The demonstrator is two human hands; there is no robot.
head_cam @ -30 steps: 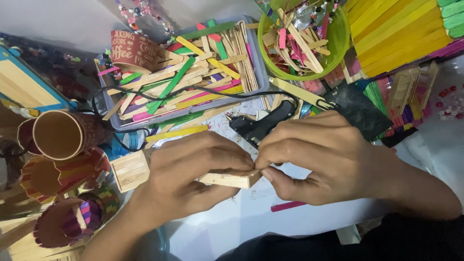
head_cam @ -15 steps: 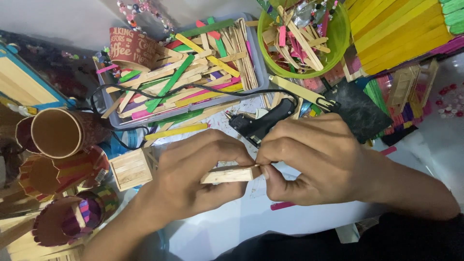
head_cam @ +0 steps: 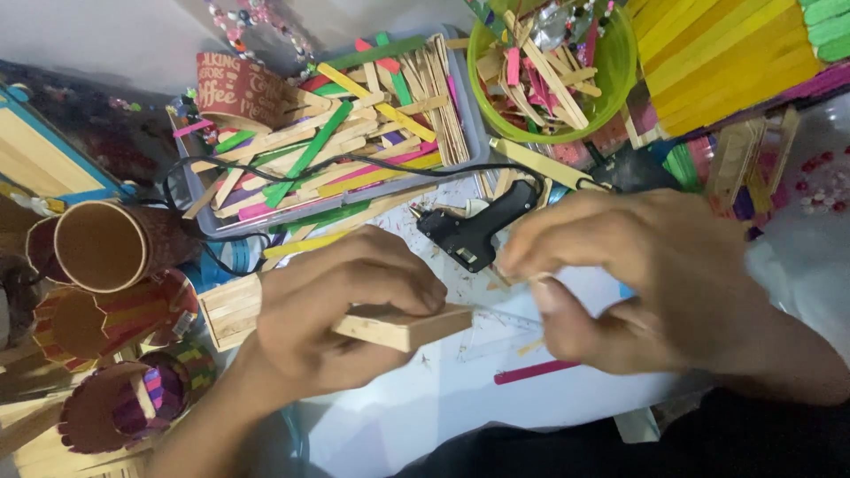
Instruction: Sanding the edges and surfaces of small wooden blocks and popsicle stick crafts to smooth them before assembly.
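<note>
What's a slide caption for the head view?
Left hand grips a stacked wooden stick block; right hand beside it.

Left hand grips wooden block; right hand just beside.

A flat slab of pale wooden sticks lies tilted slightly, near the frame's centre-left, its squared right end showing bare.

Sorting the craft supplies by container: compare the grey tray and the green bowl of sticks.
The grey tray is rectangular and shallow; the green bowl is round and deeper. The tray's sticks lie mostly flat, many green, yellow and pink; the bowl's sticks lie jumbled at angles, mostly plain with some pink. Both hold craft sticks and sit beyond the hands.
</note>
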